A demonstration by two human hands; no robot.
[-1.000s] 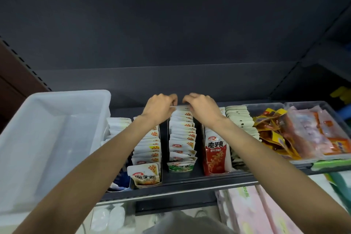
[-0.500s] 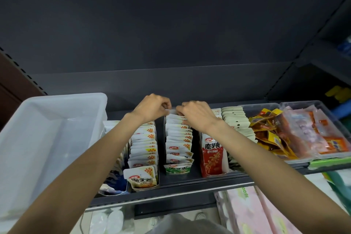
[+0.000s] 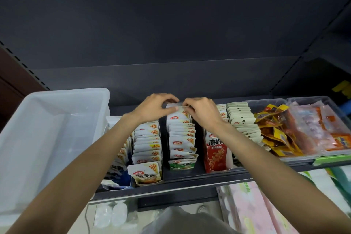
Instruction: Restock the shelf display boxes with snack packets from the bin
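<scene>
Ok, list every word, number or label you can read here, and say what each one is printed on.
"20%": orange badge on the front packet of the second row from the left, repeated on packets behind it.
"魔芋": large black characters on the red display box; the third character is hidden by the right arm.
Red oval logos, the small print and the orange wrappers: too blurred.

white packets [image 3: 182, 135]: upright row, middle display box | bin [image 3: 47, 135]: translucent, left

Left hand [image 3: 154, 108] and right hand [image 3: 202, 112] cover the rear packets of the middle row [image 3: 182, 137]; white bin [image 3: 47, 138] cut off at 9 o'clock; packets [image 3: 248, 213] at 5 o'clock blurred, print unreadable.
</scene>
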